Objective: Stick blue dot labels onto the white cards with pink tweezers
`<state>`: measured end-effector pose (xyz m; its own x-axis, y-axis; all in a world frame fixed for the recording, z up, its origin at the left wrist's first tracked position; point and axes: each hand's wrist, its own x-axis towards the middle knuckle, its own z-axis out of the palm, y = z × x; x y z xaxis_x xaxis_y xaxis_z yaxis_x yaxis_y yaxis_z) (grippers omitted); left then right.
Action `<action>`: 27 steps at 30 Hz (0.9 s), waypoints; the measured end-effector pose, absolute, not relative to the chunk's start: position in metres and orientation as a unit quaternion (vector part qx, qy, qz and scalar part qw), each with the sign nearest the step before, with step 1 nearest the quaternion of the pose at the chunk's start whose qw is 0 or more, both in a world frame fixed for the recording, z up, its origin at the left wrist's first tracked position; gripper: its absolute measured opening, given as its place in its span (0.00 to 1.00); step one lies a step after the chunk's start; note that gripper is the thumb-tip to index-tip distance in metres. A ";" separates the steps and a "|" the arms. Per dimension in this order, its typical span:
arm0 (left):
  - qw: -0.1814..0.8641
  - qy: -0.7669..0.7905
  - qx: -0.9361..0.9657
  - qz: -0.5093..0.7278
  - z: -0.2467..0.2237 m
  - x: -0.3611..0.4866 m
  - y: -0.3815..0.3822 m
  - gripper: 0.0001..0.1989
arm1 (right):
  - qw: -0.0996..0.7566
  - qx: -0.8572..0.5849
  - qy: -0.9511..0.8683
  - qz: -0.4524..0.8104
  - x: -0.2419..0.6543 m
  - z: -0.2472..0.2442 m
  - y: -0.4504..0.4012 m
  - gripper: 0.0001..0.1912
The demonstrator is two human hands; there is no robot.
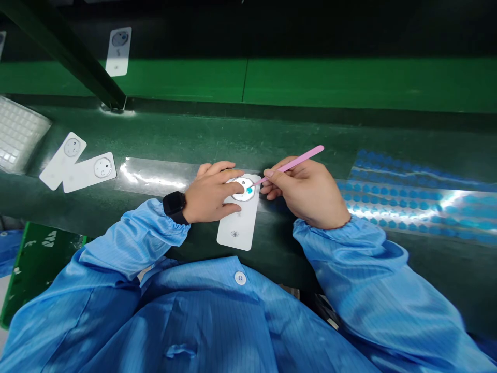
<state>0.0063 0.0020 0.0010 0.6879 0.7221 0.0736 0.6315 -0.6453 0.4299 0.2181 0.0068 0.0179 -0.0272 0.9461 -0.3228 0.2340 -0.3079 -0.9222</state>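
Our left hand point(209, 192) lies flat, fingers loosely spread, on a white card point(238, 230), its fingertips over the card's round ring point(244, 189), near the front edge of the bench point(295, 132). Our right hand point(306, 191) pinches a pink stick point(295, 165) narrowly between thumb and fingers, its tip touching a blue dot point(249, 190) on the ring. To the right, more blue dots point(411, 204) lie in rows on a clear film point(458, 204). Toward the far left corner, two more white cards point(75, 165) lie beside a clear cell tray point(19, 133); what fills its cells is too blurred to tell.
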 end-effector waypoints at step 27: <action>0.117 0.375 0.914 0.097 0.003 0.014 -0.005 0.16 | 0.343 -0.616 -0.481 0.521 0.214 0.019 0.007 0.11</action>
